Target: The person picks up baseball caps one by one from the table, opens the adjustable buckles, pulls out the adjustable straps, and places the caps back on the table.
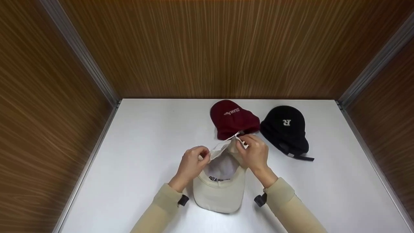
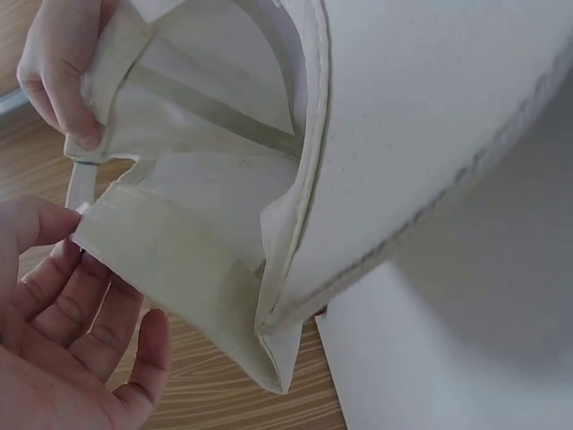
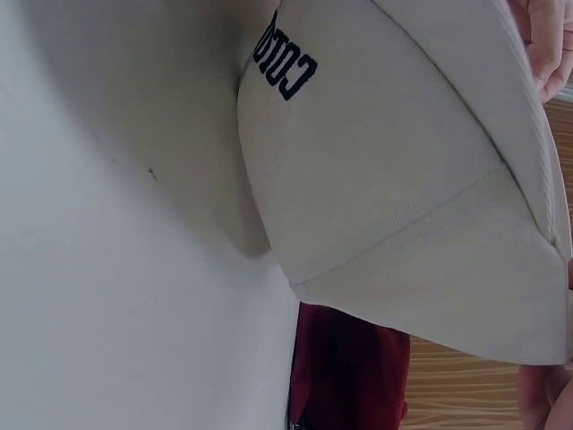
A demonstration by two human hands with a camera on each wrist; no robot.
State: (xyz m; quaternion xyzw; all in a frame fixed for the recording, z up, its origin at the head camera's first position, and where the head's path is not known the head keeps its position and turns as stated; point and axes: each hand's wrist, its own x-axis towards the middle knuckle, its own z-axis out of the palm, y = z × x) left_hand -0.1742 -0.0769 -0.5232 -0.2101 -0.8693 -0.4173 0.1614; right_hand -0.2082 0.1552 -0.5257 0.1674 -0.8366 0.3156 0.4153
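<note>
Cap (image 1: 218, 197) looks creamy white, with dark letters on its front and a curved brim toward me. My left grip (image 1: 193, 160) and right grip (image 1: 255, 152) pinch its back edge, over the table (image 1: 145, 139), near the red cap (image 1: 231, 119).

left forearm (image 1: 157, 208) and right forearm (image 1: 296, 212), both sleeved, enter at bottom edge, angle inward toward centre. left hand (image 1: 193, 162) near frame centre; right hand (image 1: 255, 152) right of it, slightly higher, hands apart. left: thumb (image 2: 43, 221) and index pinching, other fingers (image 2: 112, 330) loosely bent, seen lower left in left wrist view. right: also pinching. right wrist view: only cut-off hand parts, right edge.
</note>
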